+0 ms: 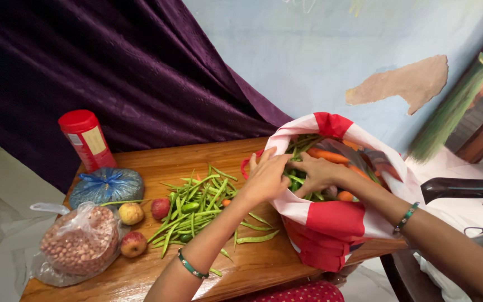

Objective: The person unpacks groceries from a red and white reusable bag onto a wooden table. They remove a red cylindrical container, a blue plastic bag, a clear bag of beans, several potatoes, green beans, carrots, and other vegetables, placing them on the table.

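Wooden and warm-toned, the table [252, 268] runs across in front of you, its near edge by your lap. Closest on your left lies a clear bag of peanuts [79, 241], knotted at the top, with an apple [133, 244] just beside it and a yellower apple [131, 213] a little farther in. A small reddish fruit [161, 208] sits next to that. Behind them rests a blue bag [106, 186], tied shut, and past it stands a red jar [87, 139] with a red lid.

Green beans [197, 210] lie heaped in the middle of the table, a few pods strayed toward your left forearm, which crosses just over their near edge. A bit of carrot shows among them.

On your right stands the red and white bag [331, 223], at the table's edge, mouth open. Your left hand [266, 179] grips its near rim, fingers curled over the cloth. Your right hand [317, 174] is down inside the mouth, fingers closed loosely among beans; what exactly it holds you cannot tell. Carrots [328, 155] and more beans fill the bag around it.

Farther back hangs a purple curtain [113, 67], then a pale blue wall [320, 50] with a patch of peeled paint.
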